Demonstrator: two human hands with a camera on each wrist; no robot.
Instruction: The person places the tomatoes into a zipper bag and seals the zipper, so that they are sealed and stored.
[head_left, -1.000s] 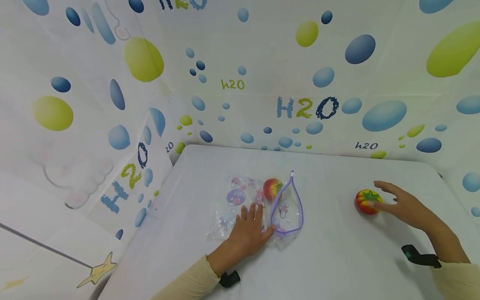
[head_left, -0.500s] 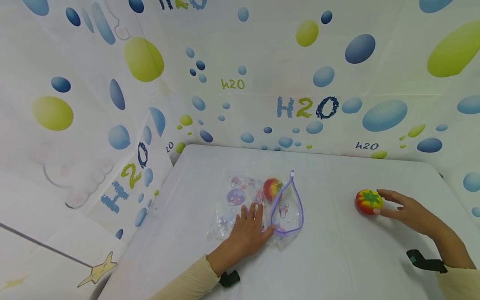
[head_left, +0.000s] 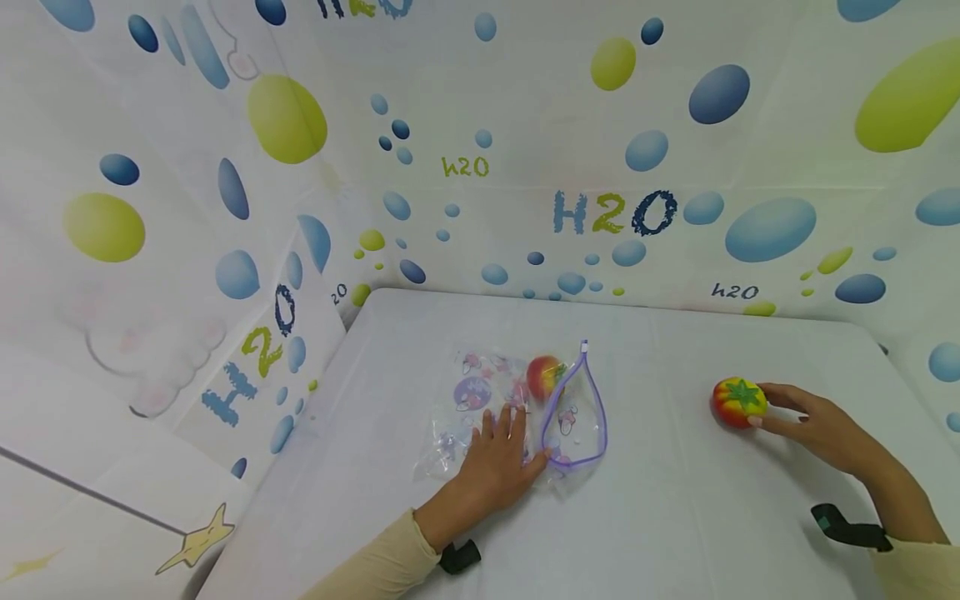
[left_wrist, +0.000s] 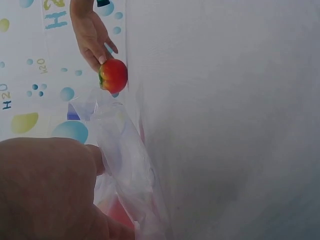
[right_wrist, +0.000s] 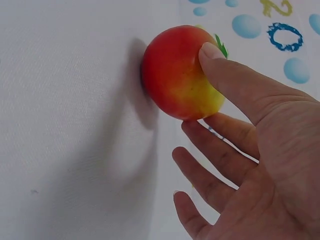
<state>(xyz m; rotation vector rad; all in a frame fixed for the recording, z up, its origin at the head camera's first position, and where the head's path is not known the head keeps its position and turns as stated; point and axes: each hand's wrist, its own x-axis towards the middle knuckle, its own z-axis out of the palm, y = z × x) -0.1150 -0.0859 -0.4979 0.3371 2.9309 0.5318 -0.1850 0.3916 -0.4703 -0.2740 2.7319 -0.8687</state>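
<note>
Pinches a red-yellow fruit [head_left: 737,403] with the right hand [head_left: 821,429], towards the right of the table [head_left: 675,521].
Rests the left hand [head_left: 493,471], fingers spread, on the clear bag [head_left: 474,395], probably to steady it with a second fruit [head_left: 542,380] seemingly inside.

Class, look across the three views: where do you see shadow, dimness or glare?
Right wrist: a broad, soft shadow on the white table beside the red-and-yellow fruit; head: a fainter shadow below the right hand; left wrist: the near left hand looks dim and soft, with pale glints on the plastic bag.
</note>
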